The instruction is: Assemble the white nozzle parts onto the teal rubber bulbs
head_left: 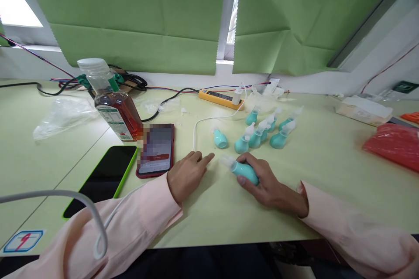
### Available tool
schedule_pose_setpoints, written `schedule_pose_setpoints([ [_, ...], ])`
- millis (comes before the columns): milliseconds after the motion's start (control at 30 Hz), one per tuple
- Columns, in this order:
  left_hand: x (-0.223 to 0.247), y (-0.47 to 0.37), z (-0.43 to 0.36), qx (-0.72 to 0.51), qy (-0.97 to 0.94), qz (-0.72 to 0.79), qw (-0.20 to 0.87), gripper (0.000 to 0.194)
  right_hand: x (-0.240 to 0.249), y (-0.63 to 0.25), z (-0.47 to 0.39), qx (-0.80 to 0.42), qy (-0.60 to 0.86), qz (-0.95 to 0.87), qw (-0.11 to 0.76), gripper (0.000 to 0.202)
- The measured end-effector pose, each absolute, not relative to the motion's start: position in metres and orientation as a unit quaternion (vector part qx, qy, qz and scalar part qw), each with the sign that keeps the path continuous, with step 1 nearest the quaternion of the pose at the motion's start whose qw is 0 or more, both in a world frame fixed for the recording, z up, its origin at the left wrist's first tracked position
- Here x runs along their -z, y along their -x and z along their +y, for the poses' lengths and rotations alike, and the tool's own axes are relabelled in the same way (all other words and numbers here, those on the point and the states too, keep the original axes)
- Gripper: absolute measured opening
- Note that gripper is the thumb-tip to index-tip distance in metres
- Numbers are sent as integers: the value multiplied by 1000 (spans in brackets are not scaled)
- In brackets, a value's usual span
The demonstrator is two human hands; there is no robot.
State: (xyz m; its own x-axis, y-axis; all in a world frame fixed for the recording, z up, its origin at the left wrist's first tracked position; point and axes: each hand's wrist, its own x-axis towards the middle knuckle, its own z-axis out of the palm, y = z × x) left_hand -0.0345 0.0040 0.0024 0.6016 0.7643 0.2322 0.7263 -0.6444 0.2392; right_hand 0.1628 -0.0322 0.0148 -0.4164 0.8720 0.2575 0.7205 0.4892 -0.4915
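My right hand [262, 178] is wrapped around a teal bulb nasal aspirator [246, 172], its clear tip pointing left. My left hand [188, 172] is low over the table, index finger stretched toward that tip but apart from it; the other fingers are loosely curled and I see nothing in them. Just beyond the hands, a single teal aspirator [220, 138] lies on its side. To the right of it, several more aspirators with clear tips stand in a loose cluster, the nearest aspirator [241, 144] closest to my right hand.
Left of my left hand lie a red-cased phone [160, 148] and a green-cased phone [101, 178]. Behind them stands a bottle of amber liquid [116, 113]. A yellow power strip [219, 98] with a white cable sits at the back. Red plastic [393, 146] lies far right.
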Motion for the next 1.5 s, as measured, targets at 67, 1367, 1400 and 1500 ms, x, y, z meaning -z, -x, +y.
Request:
schedule_pose_setpoints([
  [67,-6,34,0,-268,-844,425,188,36,-13,-161,-31,-152,484,-824,253,26],
  [1367,-10,32,-3,-431,-443,418,665,22,5,-171,-22,41,381,-877,290,24],
  [1400,-10,33,-3,-428,-452,408,668,20,5,-171,-23,30,377,-877,297,25],
  [1500,-11,34,-1,-422,-488,371,667,14,3,-168,-25,-18,382,-864,328,25],
])
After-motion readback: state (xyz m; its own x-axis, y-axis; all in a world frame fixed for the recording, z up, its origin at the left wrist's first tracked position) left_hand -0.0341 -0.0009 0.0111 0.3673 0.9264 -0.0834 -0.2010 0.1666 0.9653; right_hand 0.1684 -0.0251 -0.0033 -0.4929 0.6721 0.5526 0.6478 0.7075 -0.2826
